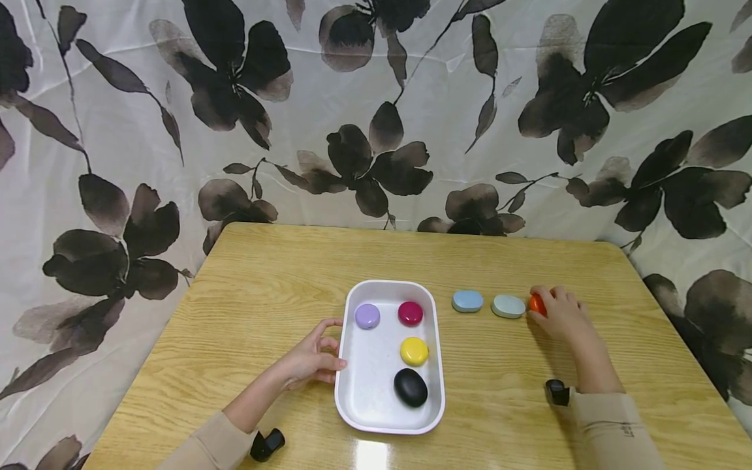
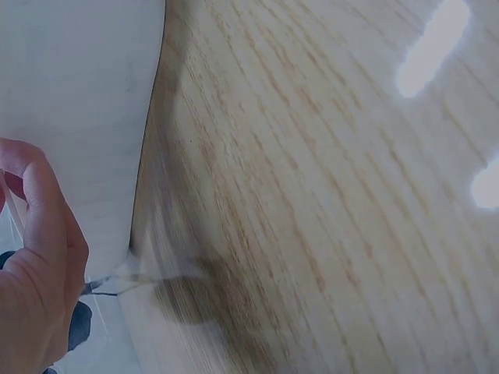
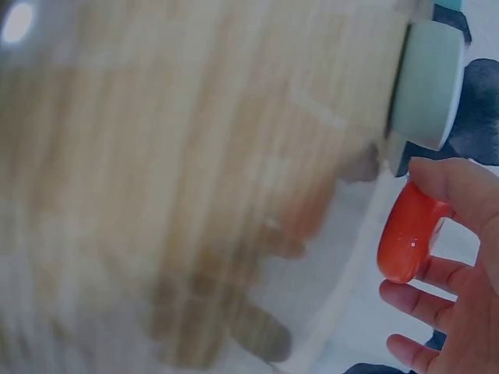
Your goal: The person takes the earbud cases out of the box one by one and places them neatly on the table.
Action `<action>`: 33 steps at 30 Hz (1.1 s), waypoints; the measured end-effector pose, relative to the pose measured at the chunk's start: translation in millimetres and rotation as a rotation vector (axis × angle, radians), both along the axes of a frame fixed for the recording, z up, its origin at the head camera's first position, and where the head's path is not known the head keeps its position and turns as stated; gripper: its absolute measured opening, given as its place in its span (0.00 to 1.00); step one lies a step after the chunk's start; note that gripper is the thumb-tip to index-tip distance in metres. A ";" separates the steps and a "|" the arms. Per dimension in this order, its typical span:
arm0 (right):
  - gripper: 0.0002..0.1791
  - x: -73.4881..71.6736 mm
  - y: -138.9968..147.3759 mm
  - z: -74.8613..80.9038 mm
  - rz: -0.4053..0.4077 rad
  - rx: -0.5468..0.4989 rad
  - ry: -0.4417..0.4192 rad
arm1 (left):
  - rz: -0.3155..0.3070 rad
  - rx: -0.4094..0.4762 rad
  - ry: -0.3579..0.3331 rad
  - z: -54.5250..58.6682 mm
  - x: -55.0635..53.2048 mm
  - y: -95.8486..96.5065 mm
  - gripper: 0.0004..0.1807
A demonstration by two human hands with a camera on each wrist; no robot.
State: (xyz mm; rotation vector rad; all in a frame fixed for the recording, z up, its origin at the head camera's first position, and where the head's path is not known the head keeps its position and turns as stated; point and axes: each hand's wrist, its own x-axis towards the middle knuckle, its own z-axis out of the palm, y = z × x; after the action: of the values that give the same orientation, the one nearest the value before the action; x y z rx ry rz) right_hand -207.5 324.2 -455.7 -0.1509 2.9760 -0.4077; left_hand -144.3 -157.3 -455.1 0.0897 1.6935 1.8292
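A white rectangular tray lies on the table, holding a lilac pebble, a crimson pebble, a yellow pebble and a black pebble. My left hand holds the tray's left rim, its thumb over the edge; the left wrist view shows this hand partly cut off. To the right of the tray, my right hand pinches an orange-red pebble between thumb and fingers. Beside it lie a pale green pebble and a light blue pebble.
The wooden table extends around the tray on every side. A floral cloth hangs behind the table's back edge. Dark wrist cameras sit at both sleeves.
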 end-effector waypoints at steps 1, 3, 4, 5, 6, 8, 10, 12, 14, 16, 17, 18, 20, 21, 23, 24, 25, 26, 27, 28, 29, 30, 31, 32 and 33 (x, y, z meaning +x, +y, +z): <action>0.27 -0.4 0.9 -1.0 -0.001 0.003 -0.016 | -0.002 0.001 0.000 0.4 -0.3 -0.1 0.41; 0.27 -1.0 2.4 -2.9 -0.004 0.010 -0.046 | -0.006 0.002 0.003 1.0 -0.9 -0.4 0.41; 0.27 -1.5 3.1 -3.9 -0.006 0.012 -0.058 | -0.008 0.003 0.006 1.4 -1.1 -0.5 0.41; 0.27 -1.9 3.7 -4.7 -0.009 0.012 -0.069 | -0.009 0.001 0.006 1.7 -1.4 -0.6 0.41; 0.26 -2.1 4.1 -5.2 -0.010 0.013 -0.077 | -0.010 0.001 0.006 2.0 -1.6 -0.7 0.41; 0.25 -1.9 5.0 -5.5 -0.012 0.014 -0.091 | -0.012 -0.003 0.004 2.6 -1.7 -0.6 0.41; 0.23 -1.8 5.3 -5.7 -0.013 0.010 -0.097 | -0.013 -0.007 0.004 3.3 -1.9 -0.4 0.41; 0.23 -1.5 5.2 -5.3 -0.013 0.008 -0.100 | -0.013 -0.010 0.003 3.8 -2.1 -0.2 0.41; 0.22 -1.5 5.3 -5.0 -0.013 0.004 -0.102 | -0.013 -0.010 0.002 4.3 -2.4 -0.1 0.41; 0.22 -1.8 5.6 -4.8 -0.013 0.000 -0.105 | -0.014 -0.007 0.004 4.7 -2.8 -0.3 0.41; 0.22 -1.9 5.6 -4.6 -0.014 -0.001 -0.107 | -0.014 -0.004 0.003 4.6 -3.0 -0.4 0.41; 0.23 -2.1 5.6 -4.5 -0.014 -0.001 -0.109 | -0.014 -0.002 0.001 4.5 -3.1 -0.2 0.41; 0.23 -2.4 5.8 -4.2 -0.015 -0.002 -0.114 | -0.015 0.002 -0.003 3.9 -3.6 -0.2 0.41; 0.24 -2.5 5.8 -4.1 -0.016 -0.001 -0.117 | -0.015 0.002 -0.006 3.5 -3.8 -0.1 0.41; 0.25 -2.5 5.4 -3.6 -0.020 -0.001 -0.125 | -0.012 0.002 -0.011 2.4 -4.2 0.0 0.41; 0.27 -2.2 5.4 -3.0 -0.022 -0.005 -0.129 | -0.010 0.001 -0.013 2.1 -4.4 0.0 0.40; 0.28 -1.7 5.1 -2.1 -0.023 -0.006 -0.130 | -0.009 0.001 -0.013 2.0 -4.6 0.0 0.41; 0.30 -1.1 4.6 -0.9 -0.021 -0.010 -0.129 | -0.008 0.000 -0.013 1.9 -4.8 -0.1 0.41; 0.31 -0.6 3.7 0.4 -0.017 -0.014 -0.123 | -0.008 -0.001 -0.012 1.9 -4.8 -0.2 0.41; 0.33 0.0 2.2 2.1 -0.013 -0.018 -0.110 | -0.008 -0.002 -0.009 1.9 -4.8 -0.2 0.41; 0.34 0.5 0.3 4.1 -0.008 -0.019 -0.086 | -0.008 -0.003 -0.006 1.9 -4.8 -0.3 0.41; 0.34 1.1 -2.0 6.3 -0.001 -0.019 -0.054 | -0.010 -0.004 -0.001 2.4 -4.7 -0.5 0.42; 0.34 1.6 -5.4 9.2 0.005 -0.020 -0.016 | -0.012 -0.005 0.005 2.7 -4.6 -0.6 0.42; 0.34 2.1 -9.3 12.2 0.011 -0.024 0.030 | -0.014 -0.006 0.011 3.1 -4.5 -0.8 0.43; 0.33 2.3 -13.9 15.0 0.016 -0.025 0.077 | -0.013 -0.006 0.017 3.7 -4.3 -0.9 0.43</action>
State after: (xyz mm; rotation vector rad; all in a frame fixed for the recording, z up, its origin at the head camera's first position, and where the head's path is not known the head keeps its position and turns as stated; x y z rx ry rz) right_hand -205.2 310.3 -440.7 -0.1975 3.0443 -0.4468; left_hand -148.6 -158.3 -451.3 0.1133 1.7058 1.8185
